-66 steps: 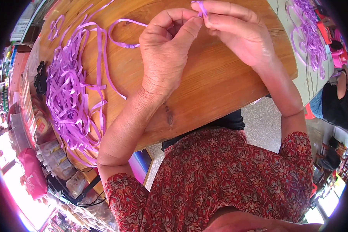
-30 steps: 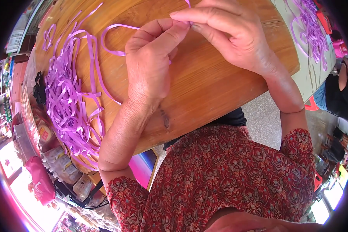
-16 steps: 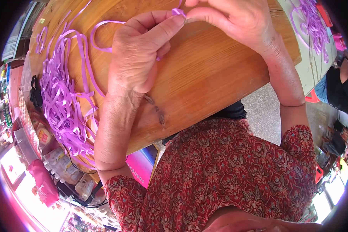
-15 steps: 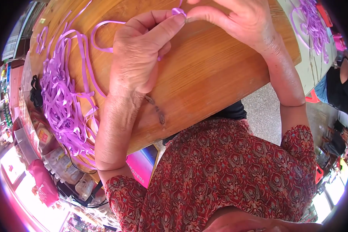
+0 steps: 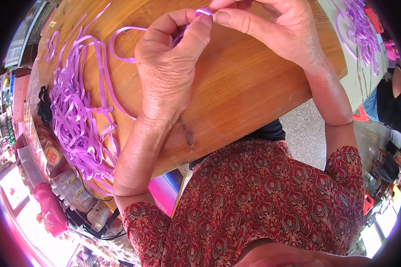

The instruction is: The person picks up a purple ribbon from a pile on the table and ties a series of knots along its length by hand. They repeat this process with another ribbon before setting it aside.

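A looped piece of purple ribbon [image 5: 203, 12] is held up between both hands near the top of the head view. My left hand [image 5: 171, 49] pinches it between thumb and fingers, and a bit of ribbon also shows inside the curled fingers. My right hand [image 5: 272, 29] grips the loop's right side with its thumb tip and fingers, partly cut off by the upper edge. A ribbon strand [image 5: 122, 29] curves over the table just left of my left hand. At the left lies a large tangled heap of purple ribbon [image 5: 78, 120].
The wooden table [image 5: 254, 80] has a rounded edge towards me. Beyond its right side, more purple ribbon [image 5: 361, 31] lies on a pale surface. A black strap-like item [image 5: 43, 107] lies by the heap; a pink bag [image 5: 49, 209] and clear packages are at lower left.
My left hand has turned and moved slightly right. The right thumb has come in against the ribbon loop, and the right fingers have closed in nearer to it.
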A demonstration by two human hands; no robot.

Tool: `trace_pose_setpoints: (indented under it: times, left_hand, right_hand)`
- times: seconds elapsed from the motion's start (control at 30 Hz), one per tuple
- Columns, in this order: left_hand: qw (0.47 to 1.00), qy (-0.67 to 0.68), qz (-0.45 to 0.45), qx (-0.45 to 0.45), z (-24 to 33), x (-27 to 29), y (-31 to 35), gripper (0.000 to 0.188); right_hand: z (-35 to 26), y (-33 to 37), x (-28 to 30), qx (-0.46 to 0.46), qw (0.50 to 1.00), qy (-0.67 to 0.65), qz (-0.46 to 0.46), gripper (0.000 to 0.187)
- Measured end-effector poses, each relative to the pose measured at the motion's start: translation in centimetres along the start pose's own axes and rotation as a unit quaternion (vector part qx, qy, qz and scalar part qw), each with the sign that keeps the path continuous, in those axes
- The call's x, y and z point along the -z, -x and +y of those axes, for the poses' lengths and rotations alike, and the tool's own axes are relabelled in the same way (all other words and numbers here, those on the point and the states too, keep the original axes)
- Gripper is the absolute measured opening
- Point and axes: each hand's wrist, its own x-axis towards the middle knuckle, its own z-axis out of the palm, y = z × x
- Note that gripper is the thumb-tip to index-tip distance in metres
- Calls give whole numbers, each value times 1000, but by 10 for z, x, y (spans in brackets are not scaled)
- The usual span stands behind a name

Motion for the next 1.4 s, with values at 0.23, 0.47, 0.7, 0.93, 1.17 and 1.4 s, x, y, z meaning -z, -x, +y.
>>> trace_pose_setpoints:
  times: [0.23,0.47,0.7,0.93,1.17,1.4]
  left_hand:
    - [1000,16,14,-13,-2,-12,0,16]
    - [993,115,-23,25,3,-12,2,11]
    - [980,184,-59,35,2,-4,0,10]
    - [990,122,-73,-16,4,-6,-1,10]
    - [988,138,-56,-30,-2,4,-4,13]
    - [992,96,-77,-41,2,3,-7,13]
  right_hand:
    - [39,-2,-14,204,970,-117,66,6]
    - [18,2,-3,-331,874,-355,-13,11]
    - [23,6,-7,-360,760,-540,-36,12]
    - [-5,2,1,-302,900,-315,-7,12]
    - [20,5,-8,-347,798,-492,-27,16]
    - [11,3,-6,-304,881,-362,-24,14]
